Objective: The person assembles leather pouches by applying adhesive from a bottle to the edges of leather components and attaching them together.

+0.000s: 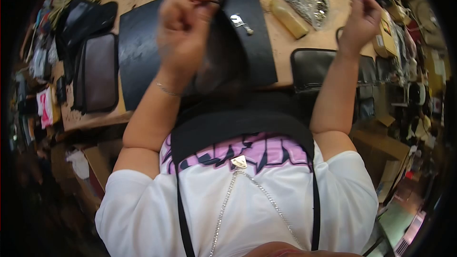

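My left hand (184, 33) is closed, its thumb and fingers pinching the upper edge of a dark, limp leather-like piece (226, 52). That piece hangs over the black mat (143, 38) and is smeared by motion. Off to the right, my right hand (361, 24) is raised with its fingertips pressed together. Whatever sits between those fingertips is too small to make out. On the mat, just right of the dark piece, lies a small silver metal part (242, 24).
A clear bag of shiny metal parts (304, 2) and a yellowish bottle (289, 19) lie between my hands. Black leather cases (312, 66) line the right table edge. Brown and black cases (100, 74) are stacked at left. Cardboard boxes (381, 150) stand below right.
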{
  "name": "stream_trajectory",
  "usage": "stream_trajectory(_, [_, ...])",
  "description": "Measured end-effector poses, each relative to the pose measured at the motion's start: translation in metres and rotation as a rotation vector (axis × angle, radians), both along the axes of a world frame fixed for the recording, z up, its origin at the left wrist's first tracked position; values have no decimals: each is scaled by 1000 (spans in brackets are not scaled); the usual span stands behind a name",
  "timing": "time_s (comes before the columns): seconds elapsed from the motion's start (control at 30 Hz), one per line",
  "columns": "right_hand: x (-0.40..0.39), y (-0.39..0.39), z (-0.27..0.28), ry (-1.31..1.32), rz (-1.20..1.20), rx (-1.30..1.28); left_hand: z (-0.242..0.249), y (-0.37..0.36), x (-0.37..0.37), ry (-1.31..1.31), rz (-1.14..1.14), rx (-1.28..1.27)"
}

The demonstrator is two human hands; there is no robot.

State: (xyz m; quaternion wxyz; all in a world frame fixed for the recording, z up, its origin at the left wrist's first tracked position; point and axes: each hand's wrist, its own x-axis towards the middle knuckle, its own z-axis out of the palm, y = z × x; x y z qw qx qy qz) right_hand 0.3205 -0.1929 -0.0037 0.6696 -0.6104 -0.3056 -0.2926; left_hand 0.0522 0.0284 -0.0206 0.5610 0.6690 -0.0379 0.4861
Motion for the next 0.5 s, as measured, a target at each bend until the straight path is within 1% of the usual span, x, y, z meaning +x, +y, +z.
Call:
stream_trajectory(0.03, [27, -6, -18, -18, 7, -97, 2, 10, 4, -3, -26, -74])
stream_trajectory(0.07, [38, -12, -28, 23, -51, -295, 5, 27, 6, -4, -56, -147])
stream_trajectory(0.1, [40, -11, -37, 145, -13, -339, 8, 43, 4, 84, 25, -237])
stream_trajectory(0.13, [44, -15, -45, 271, 27, -377, 18, 56, 2, 68, -77, -261])
stream_trajectory(0.17, [55, -29, -51, 292, -71, -412, 17, 78, 2, -38, -386, -355])
stream_trajectory(0.23, [81, -54, -60, 334, -245, -478, 30, 96, -8, 110, -488, -485])
stream_trajectory(0.3, [112, -100, -63, 217, -625, -719, 40, 95, -10, 114, -589, -714])
stream_trajectory(0.33, [127, -126, -67, 332, -671, -909, 44, 86, -13, 181, -490, -710])
stream_trajectory(0.37, [136, -141, -70, 448, -709, -1099, 43, 79, -13, 260, -497, -644])
stream_trajectory(0.43, [126, -138, -52, 760, -499, -1390, 39, 61, -13, 416, -498, -509])
stream_trajectory(0.47, [120, -135, -47, 912, -372, -1532, 39, 40, -16, 464, -483, -477])
stream_trajectory(0.5, [117, -133, -49, 854, -363, -1534, 45, 14, -18, 514, -475, -489])
